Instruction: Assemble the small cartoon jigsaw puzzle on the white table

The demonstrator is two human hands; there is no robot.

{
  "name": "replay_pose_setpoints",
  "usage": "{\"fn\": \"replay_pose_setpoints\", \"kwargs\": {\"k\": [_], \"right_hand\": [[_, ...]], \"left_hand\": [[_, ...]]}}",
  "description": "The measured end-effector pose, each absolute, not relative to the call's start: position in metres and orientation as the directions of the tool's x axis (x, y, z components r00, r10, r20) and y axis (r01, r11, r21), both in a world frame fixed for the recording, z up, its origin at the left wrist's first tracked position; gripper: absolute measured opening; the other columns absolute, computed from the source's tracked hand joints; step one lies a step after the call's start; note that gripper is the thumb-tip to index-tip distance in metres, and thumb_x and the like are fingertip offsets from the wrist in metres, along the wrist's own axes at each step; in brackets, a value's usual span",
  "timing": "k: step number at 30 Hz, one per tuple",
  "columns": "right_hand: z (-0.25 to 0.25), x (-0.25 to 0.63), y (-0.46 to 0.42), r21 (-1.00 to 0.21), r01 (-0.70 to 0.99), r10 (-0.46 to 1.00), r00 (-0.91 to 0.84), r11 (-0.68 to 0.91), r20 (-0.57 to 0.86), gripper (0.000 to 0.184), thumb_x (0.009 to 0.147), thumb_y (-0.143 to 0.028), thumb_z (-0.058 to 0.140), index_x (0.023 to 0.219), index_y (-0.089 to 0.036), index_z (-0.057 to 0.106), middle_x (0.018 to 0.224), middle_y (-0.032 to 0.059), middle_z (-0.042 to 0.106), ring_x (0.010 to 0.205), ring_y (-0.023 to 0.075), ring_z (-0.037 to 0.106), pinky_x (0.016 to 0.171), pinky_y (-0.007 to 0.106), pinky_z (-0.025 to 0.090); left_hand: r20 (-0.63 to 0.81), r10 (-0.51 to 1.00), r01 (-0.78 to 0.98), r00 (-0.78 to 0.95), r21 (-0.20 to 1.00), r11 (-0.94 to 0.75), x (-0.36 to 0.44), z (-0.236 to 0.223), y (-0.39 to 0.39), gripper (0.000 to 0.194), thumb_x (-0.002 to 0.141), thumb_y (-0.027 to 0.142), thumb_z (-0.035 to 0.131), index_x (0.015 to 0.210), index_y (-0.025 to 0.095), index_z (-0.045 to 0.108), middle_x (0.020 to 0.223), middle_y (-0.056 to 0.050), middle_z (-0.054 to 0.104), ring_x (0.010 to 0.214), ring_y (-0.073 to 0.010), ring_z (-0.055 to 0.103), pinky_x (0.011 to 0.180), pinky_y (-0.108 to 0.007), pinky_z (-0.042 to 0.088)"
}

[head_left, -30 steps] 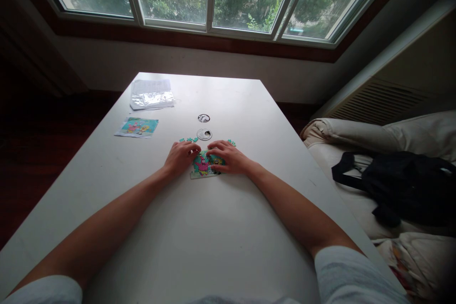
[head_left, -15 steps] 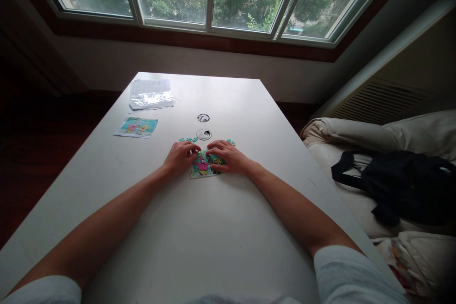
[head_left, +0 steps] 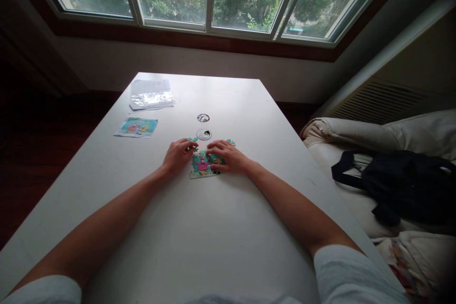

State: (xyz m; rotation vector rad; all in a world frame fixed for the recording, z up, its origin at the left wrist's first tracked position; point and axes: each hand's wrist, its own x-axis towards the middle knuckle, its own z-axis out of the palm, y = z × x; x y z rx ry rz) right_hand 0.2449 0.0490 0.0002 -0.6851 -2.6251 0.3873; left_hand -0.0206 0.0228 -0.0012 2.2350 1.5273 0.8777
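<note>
A small colourful jigsaw puzzle (head_left: 203, 165) lies partly assembled on the white table (head_left: 199, 228). My right hand (head_left: 228, 156) rests flat on its right side with the fingers spread over the pieces. My left hand (head_left: 177, 156) sits just left of the puzzle, its fingertips pinched on a teal loose piece (head_left: 193, 141) at the puzzle's far-left corner. Another teal loose piece (head_left: 231, 142) lies beyond my right hand.
A printed reference picture (head_left: 137, 127) and a clear plastic bag (head_left: 151, 94) lie at the far left of the table. Two round cable holes (head_left: 204, 126) sit past the puzzle. A cushioned seat with a black bag (head_left: 402, 185) stands right of the table.
My left hand has shifted a little left and forward, off the puzzle's edge, with its fingers now closed on a loose teal piece. My right hand has stayed put.
</note>
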Motion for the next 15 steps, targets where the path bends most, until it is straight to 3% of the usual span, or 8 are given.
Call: {"fn": "replay_pose_setpoints", "kwargs": {"k": [4,9,15], "right_hand": [[-0.001,0.246,0.053,-0.465,0.39,0.574,-0.732,0.795,0.367,0.042,0.095,-0.046,0.065,0.132,-0.026,0.063,0.14,0.0127,0.059,0.129,0.029,0.055,0.109,0.048,0.044],[-0.006,0.249,0.061,-0.594,0.374,0.688,-0.537,0.712,0.487,0.024,0.102,-0.034,0.053,0.115,-0.025,0.07,0.123,0.0098,0.068,0.115,0.0228,0.064,0.1,0.04,0.051],[-0.009,0.248,0.063,-0.588,0.379,0.695,-0.481,0.715,0.535,0.017,0.099,-0.03,0.057,0.1,-0.024,0.073,0.105,0.008,0.073,0.102,0.0225,0.066,0.094,0.04,0.052]], "left_hand": [[0.34,0.913,0.731,0.226,0.559,-0.39,-0.02,-0.001,0.023,0.026,0.095,0.021,0.056,0.114,0.024,0.073,0.094,-0.002,0.072,0.077,-0.0163,0.062,0.075,-0.029,0.046],[0.316,0.924,0.719,0.216,0.588,-0.37,-0.019,-0.001,0.023,0.024,0.094,0.022,0.057,0.115,0.024,0.069,0.093,-0.001,0.073,0.076,-0.0161,0.062,0.071,-0.028,0.045],[0.304,0.931,0.695,0.2,0.626,-0.354,-0.016,0.001,0.02,0.015,0.092,0.025,0.061,0.105,0.025,0.068,0.081,0.001,0.07,0.07,-0.0152,0.06,0.068,-0.027,0.042]]}}
